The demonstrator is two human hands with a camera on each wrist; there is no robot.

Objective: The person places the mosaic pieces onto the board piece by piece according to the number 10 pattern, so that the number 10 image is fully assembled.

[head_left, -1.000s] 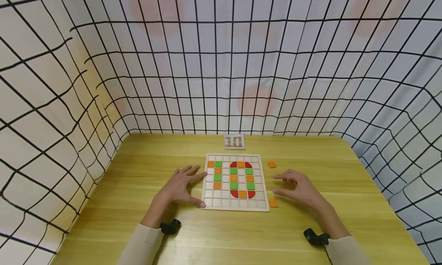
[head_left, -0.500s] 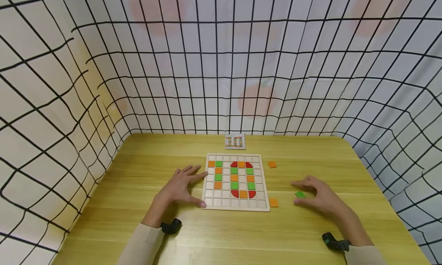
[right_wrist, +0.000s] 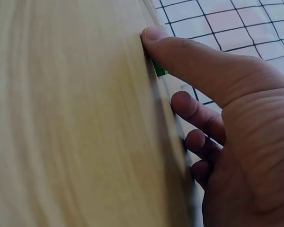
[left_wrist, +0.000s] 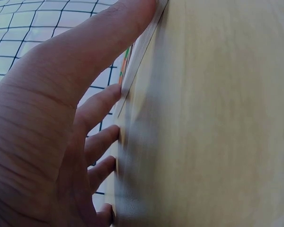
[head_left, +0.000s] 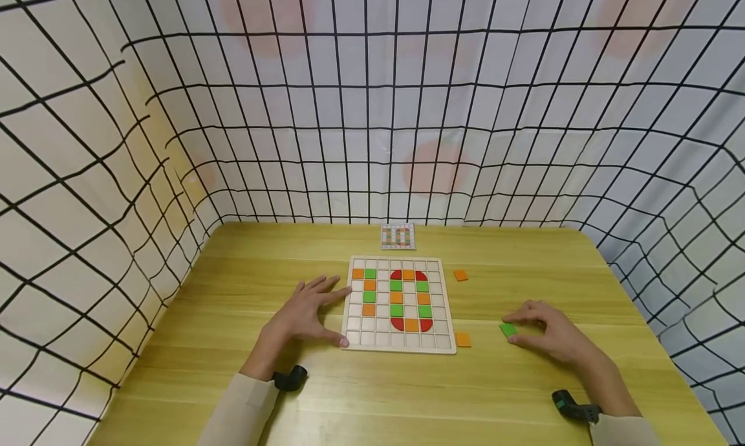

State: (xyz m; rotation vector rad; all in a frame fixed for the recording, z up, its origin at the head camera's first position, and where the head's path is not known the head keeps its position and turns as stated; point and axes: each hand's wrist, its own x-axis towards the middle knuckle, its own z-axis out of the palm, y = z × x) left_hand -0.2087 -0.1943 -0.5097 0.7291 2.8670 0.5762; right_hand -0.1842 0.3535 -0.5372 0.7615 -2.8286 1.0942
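A square wooden grid board (head_left: pixel 381 340) lies on the table in the head view, with orange, green and red pieces in its cells. My left hand (head_left: pixel 302 313) is spread at the board's left side, thumb and index fingertip touching its edge. To the right of the board, my right hand (head_left: pixel 555 335) pinches a green square tile (head_left: pixel 508 329) between thumb and index finger, low at the table. In the right wrist view, the thumb hides most of the green tile (right_wrist: pixel 158 68); the other fingers are loosely curled.
Two loose orange tiles lie right of the board, an upper orange tile (head_left: pixel 460 275) and a lower orange tile (head_left: pixel 463 339). Behind the board is a small printed pattern card (head_left: pixel 398 236). A black grid net (head_left: pixel 372 142) surrounds the wooden table (head_left: pixel 279 239) on its back and sides.
My right hand has moved right, away from the board's edge, to the green tile and now pinches it. The left hand stays at the board.
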